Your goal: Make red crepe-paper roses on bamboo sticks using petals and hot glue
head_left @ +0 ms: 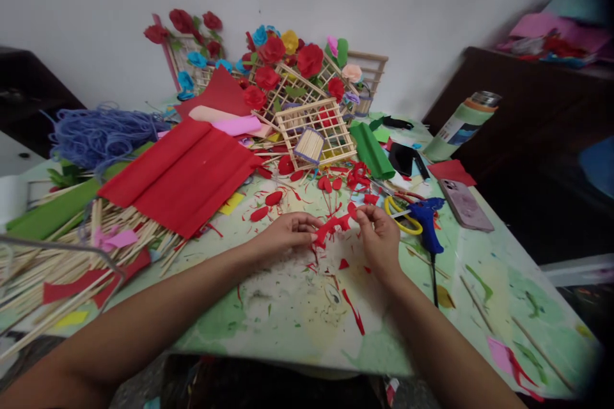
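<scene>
A cut strip of red crepe paper (330, 227) stretches between my two hands, just above the front middle of the table. Its left end is pinched by my left hand (290, 235). Thumb and fingers of my right hand (378, 238) close on the other end, by a small rounded red piece. Red oval petals (273, 198) and thin red scraps lie just beyond my hands. Right of my right hand are yellow-handled scissors (405, 220) and a blue glue gun (426, 223), its cord running toward me.
A large red crepe sheet (187, 172) covers bundled bamboo sticks (144, 230) at left, near blue string (103, 134). Stick frames with paper flowers (309, 61) lean at the back. A phone (466, 204) and a green bottle (460, 128) stand toward the right edge.
</scene>
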The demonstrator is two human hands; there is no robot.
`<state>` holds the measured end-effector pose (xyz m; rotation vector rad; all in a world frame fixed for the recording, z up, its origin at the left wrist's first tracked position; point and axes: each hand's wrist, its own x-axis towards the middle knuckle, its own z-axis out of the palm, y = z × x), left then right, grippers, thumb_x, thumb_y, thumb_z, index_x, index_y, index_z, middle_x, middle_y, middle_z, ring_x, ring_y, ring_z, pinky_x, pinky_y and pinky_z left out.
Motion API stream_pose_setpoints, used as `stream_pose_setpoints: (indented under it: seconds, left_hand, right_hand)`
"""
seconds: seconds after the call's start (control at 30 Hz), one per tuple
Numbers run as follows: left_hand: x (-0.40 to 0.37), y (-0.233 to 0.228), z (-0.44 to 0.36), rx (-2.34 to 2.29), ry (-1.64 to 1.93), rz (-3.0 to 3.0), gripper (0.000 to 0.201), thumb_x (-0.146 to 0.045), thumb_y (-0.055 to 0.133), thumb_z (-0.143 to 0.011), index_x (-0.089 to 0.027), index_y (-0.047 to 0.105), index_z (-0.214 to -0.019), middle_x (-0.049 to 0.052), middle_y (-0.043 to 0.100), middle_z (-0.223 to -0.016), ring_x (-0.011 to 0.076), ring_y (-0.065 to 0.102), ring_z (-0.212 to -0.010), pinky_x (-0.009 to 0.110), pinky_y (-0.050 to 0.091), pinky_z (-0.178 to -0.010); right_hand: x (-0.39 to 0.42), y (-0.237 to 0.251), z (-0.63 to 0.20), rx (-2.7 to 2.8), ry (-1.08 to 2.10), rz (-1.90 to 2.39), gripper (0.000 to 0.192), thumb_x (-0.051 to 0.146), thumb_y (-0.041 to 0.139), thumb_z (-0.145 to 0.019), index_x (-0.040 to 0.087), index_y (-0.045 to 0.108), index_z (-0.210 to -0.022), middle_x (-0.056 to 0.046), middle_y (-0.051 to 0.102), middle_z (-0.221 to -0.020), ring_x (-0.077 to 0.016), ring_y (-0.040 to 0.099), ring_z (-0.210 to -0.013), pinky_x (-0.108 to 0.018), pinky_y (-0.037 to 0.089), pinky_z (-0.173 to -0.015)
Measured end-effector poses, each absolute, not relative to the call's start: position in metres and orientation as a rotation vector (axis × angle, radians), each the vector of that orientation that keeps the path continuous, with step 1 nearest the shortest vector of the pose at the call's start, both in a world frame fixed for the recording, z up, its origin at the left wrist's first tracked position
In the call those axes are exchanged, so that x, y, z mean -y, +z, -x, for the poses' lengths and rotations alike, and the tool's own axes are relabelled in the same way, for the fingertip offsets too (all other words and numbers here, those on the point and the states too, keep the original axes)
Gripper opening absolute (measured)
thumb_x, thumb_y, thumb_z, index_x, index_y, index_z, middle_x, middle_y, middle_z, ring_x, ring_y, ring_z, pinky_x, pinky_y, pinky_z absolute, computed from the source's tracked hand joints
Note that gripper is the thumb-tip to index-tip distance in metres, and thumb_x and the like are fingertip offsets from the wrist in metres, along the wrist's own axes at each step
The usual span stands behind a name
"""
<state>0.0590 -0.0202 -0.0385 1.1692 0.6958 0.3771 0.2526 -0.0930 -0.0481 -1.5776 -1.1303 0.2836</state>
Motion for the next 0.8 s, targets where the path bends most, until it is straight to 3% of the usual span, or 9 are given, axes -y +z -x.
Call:
stream_pose_setpoints:
  seconds: [0.2, 0.4, 0.47, 0.63, 0.8]
  left_hand:
    - [0.021, -0.037, -0.058, -0.725, 0.399, -1.134, 0.028, -0.024, 0.073, -0.067, -0.014, 0.064, -0.09, 0.0, 0.062, -0.07, 0.0092, 0.059, -0.06, 0.024, 0.048, -0.06]
    - [0.021, -0.035, -0.059, -0.702, 0.426, -1.139, 0.028, -0.025, 0.075, -0.065, -0.013, 0.064, -0.089, 0.0, 0.063, -0.07, 0.0102, 0.06, -0.06, 0.025, 0.049, -0.061]
    - [0.021, -0.034, -0.059, -0.703, 0.425, -1.175, 0.028, -0.025, 0.075, -0.065, -0.012, 0.065, -0.088, 0.002, 0.064, -0.071, 0.0105, 0.06, -0.06, 0.023, 0.047, -0.058]
    - [0.021, -0.033, -0.059, -0.694, 0.444, -1.201, 0.027, -0.025, 0.073, -0.066, -0.013, 0.065, -0.089, 0.001, 0.063, -0.07, 0.0098, 0.058, -0.059, 0.022, 0.046, -0.055]
    - [0.011, -0.027, -0.054, -0.715, 0.599, -1.241, 0.023, -0.024, 0.072, -0.068, -0.014, 0.066, -0.088, -0.001, 0.061, -0.066, 0.0063, 0.053, -0.058, 0.018, 0.042, -0.055]
  right_hand:
    - [0.09, -0.054, -0.256, 1.034, 0.455, 1.514, 0.029, 0.04, 0.056, -0.081, 0.017, 0.066, -0.095, -0.006, 0.068, -0.086, -0.0182, 0.059, -0.075, -0.036, 0.046, -0.075]
    - [0.095, -0.048, -0.252, 1.166, 0.497, 1.414, 0.034, 0.044, 0.052, -0.085, 0.019, 0.066, -0.102, -0.009, 0.068, -0.102, -0.0224, 0.061, -0.095, -0.039, 0.045, -0.085]
    - [0.097, -0.044, -0.249, 1.258, 0.53, 1.411, 0.031, 0.043, 0.056, -0.081, 0.02, 0.068, -0.098, -0.008, 0.07, -0.096, -0.0218, 0.062, -0.09, -0.036, 0.046, -0.082]
    - [0.096, -0.038, -0.245, 1.31, 0.517, 1.503, 0.021, 0.038, 0.064, -0.074, 0.018, 0.066, -0.067, -0.001, 0.064, -0.061, -0.0156, 0.057, -0.06, -0.027, 0.044, -0.06]
    - [0.093, -0.044, -0.254, 1.184, 0.498, 1.499, 0.023, 0.038, 0.06, -0.079, 0.018, 0.062, -0.069, 0.002, 0.055, -0.06, -0.0124, 0.048, -0.059, -0.025, 0.038, -0.06]
